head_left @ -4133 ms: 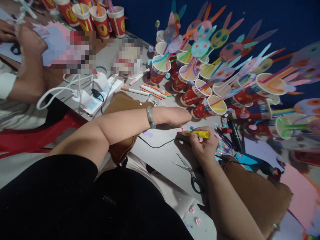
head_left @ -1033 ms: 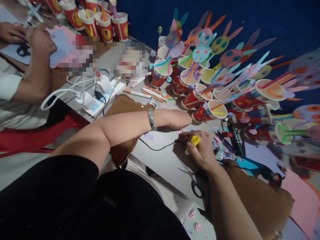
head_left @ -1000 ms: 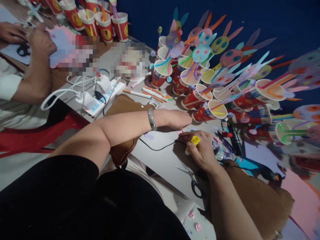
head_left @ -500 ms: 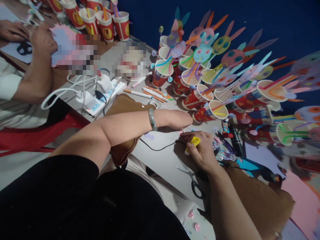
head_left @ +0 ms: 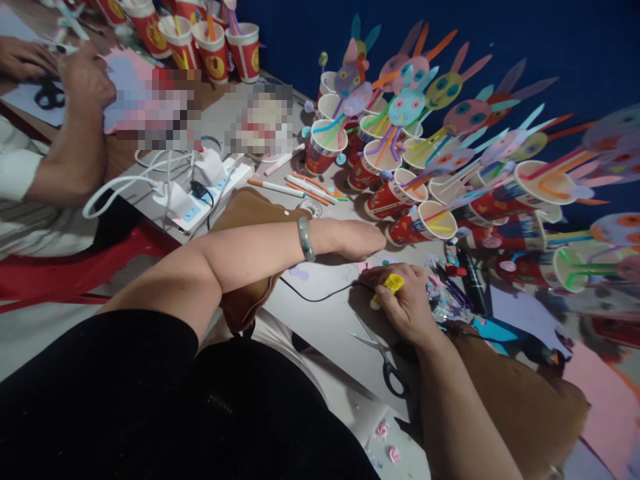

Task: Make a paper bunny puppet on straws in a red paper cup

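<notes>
The yellow tube [head_left: 391, 285] is held low over the table [head_left: 325, 320] in the right hand [head_left: 406, 297], pinched beneath the thumb, while the fingers are stretched forward toward a small pink scrap [head_left: 363, 266]. Whether the scrap is touched by the fingertips cannot be told. The left hand [head_left: 361, 240] is curled with its back turned up, just beside the foot of a red cup [head_left: 417, 225]; whether anything is pinched by it cannot be told, since its fingertips are hidden.

For this to be done well, the tube would best be held snugly by the thumb, so that the fingertips are left free for fine handling of the scrap. Its pale end should be held off the table, and the left hand held quiet, lest the cup be nudged. The scissors [head_left: 386, 365], lying open near the right wrist, would be better moved aside, and the black cord [head_left: 320, 299] should not be snagged.

The tube's long axis is slanted across the view: the yellow end is pointed up and to the right, toward the cups, the pale end down and to the left, toward the lap
</notes>
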{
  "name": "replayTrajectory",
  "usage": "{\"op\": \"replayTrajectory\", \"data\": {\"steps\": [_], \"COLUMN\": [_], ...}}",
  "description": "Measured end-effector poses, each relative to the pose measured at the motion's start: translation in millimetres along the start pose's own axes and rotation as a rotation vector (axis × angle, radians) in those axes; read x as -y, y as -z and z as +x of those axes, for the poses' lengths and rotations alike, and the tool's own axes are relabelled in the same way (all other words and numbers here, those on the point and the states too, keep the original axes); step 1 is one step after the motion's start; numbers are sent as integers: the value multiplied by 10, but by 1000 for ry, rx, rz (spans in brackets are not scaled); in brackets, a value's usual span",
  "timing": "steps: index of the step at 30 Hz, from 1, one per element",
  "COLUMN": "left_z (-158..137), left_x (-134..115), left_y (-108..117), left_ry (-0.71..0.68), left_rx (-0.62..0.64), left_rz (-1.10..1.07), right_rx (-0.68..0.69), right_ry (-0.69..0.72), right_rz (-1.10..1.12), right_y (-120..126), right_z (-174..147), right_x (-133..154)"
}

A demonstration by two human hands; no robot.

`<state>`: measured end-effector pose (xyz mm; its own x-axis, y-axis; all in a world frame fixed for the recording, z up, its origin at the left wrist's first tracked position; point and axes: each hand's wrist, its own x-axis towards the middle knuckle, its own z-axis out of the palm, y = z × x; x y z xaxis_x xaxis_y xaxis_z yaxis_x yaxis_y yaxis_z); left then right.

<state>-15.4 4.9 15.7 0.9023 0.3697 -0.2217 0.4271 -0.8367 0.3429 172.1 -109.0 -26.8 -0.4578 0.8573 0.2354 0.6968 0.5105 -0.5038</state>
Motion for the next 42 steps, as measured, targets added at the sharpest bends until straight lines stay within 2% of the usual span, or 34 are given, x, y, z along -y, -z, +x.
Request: {"op": "replayTrajectory", "data": {"steps": [4, 7, 10, 15, 21, 25, 32, 38, 40, 42], "left_z": [-16, -15, -2, -5, 5, 24, -13, -7, 1, 3], "left_x": [18, 43, 63, 57, 33, 35, 40, 33, 30, 29], "left_y": [-3, -13, -23, -7, -2, -26, -1, 9, 4, -1], "left_ry": [-16, -29, -19, -32, -7, 2, -2, 4, 14, 12], "left_rx": [-14, -27, -19, -5, -1, -4, -9, -10, -9, -20], "left_rz": [-24, -74, -105, -94, -84, -85, -108, -91, -83, -92], "right_rx": [-37, -181, -301, -268, -198, -143, -302, -239, -233, -279], "right_ry": [-34, -75, -117, -149, -61, -51, -236, -156, -190, -281], "right_rz": [64, 119, 50, -118, -128, -116, -8, -64, -54, 4], "right_y": [0, -12, -33, -85, -153, -129, -46, -126, -104, -51], "right_z": [-9, -23, -41, -41, 33, 40, -16, 33, 28, 12], "right_x": [-8, -20, -26, -10, -27, -13, 3, 18, 15, 2]}}
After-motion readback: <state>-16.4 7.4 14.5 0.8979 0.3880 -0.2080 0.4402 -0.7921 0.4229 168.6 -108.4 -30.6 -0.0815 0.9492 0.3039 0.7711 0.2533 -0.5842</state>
